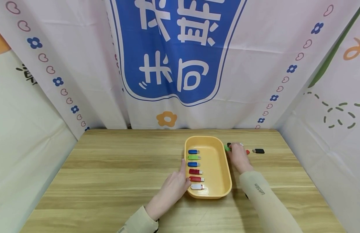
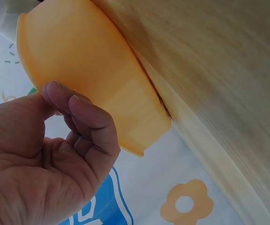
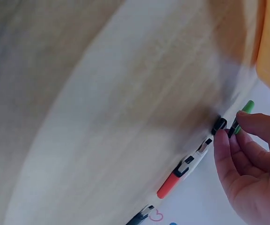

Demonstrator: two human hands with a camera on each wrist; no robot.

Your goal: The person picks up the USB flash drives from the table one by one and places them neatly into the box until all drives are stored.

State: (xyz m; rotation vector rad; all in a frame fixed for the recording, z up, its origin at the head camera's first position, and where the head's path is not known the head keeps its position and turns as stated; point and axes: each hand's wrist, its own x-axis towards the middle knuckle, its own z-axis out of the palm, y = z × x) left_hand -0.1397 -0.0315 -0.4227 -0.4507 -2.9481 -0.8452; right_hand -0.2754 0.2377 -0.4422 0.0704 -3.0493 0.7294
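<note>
Green, the USB stick (image 3: 248, 107) is pinched by the right hand (image 1: 238, 157), fingertips nearly together, between the tray (image 1: 214, 168) and the far right corner of the table (image 1: 110, 168). Best lifted level, sparing the black stick (image 3: 219, 124) alongside. The left hand (image 1: 174, 184) lightly grips the tray's left rim. Wood-grain tabletop; 1 printed cloth (image 1: 255, 68) hangs beyond its far edge.

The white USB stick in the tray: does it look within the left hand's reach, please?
Probably yes: the left hand touches the tray beside the white USB stick, which nothing covers.
</note>
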